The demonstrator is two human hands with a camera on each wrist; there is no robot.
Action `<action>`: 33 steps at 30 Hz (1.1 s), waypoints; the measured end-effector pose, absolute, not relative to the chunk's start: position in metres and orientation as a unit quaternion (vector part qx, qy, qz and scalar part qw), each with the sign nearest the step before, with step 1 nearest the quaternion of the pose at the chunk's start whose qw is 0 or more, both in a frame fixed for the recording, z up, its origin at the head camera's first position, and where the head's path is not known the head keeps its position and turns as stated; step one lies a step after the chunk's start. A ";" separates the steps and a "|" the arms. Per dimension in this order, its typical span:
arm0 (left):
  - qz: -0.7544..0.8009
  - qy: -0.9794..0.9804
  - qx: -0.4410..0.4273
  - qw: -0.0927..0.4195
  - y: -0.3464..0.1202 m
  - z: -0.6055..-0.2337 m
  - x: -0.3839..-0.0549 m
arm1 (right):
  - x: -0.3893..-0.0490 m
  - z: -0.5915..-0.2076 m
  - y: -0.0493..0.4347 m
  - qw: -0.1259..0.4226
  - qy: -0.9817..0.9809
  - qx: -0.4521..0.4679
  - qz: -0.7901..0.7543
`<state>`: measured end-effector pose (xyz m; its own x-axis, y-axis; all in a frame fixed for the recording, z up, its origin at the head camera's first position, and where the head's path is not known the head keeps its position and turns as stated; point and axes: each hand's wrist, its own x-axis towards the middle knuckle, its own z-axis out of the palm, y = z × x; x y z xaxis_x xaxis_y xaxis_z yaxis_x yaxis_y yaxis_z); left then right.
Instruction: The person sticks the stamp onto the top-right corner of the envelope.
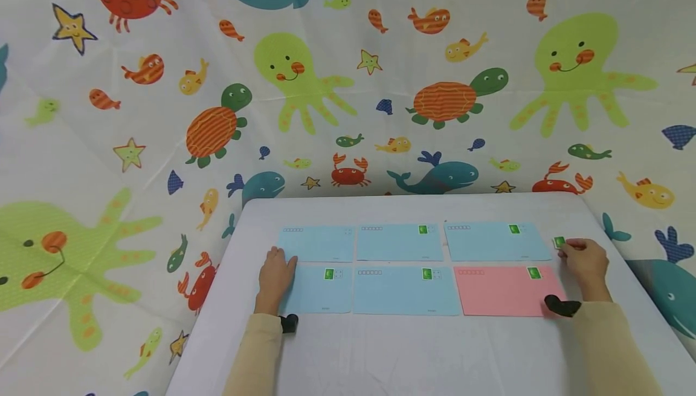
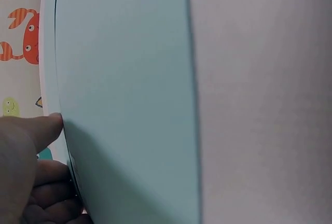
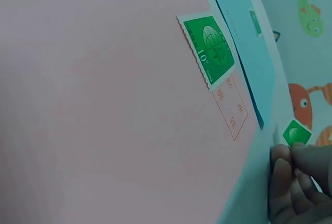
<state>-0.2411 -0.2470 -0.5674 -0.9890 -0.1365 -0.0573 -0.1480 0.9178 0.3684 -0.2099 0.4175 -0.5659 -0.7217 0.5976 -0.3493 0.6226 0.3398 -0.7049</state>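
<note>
My right hand [image 1: 587, 263] pinches a small green postage stamp [image 1: 559, 242] between thumb and fingers, right of the envelopes; the right wrist view shows the stamp [image 3: 297, 132] standing out from the fingertips. Below it lies a pink envelope [image 1: 505, 293] with a green stamp [image 3: 208, 50] at its corner. My left hand [image 1: 275, 275] rests at the left end of the blue envelopes, its fingers touching the upper left envelope [image 1: 315, 245] and covering part of the lower left envelope [image 1: 318, 296]. Printed boxes show in the upper left envelope's right corner.
More blue envelopes lie in two rows: an upper middle envelope [image 1: 399, 245], an upper right envelope [image 1: 492, 246] and a lower middle envelope [image 1: 405, 293], each with a green stamp. A white cloth covers the table [image 1: 424, 360]. Behind hangs a sea-animal print curtain [image 1: 326, 15].
</note>
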 end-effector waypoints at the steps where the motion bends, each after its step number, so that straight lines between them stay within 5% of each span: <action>1: 0.189 0.979 -0.072 0.014 -0.247 -0.567 -0.241 | -0.210 -0.566 0.418 0.014 0.815 0.373 -0.444; 33: 0.186 0.979 -0.078 0.022 -0.245 -0.568 -0.243 | -0.205 -0.550 0.409 0.027 0.785 0.357 -0.506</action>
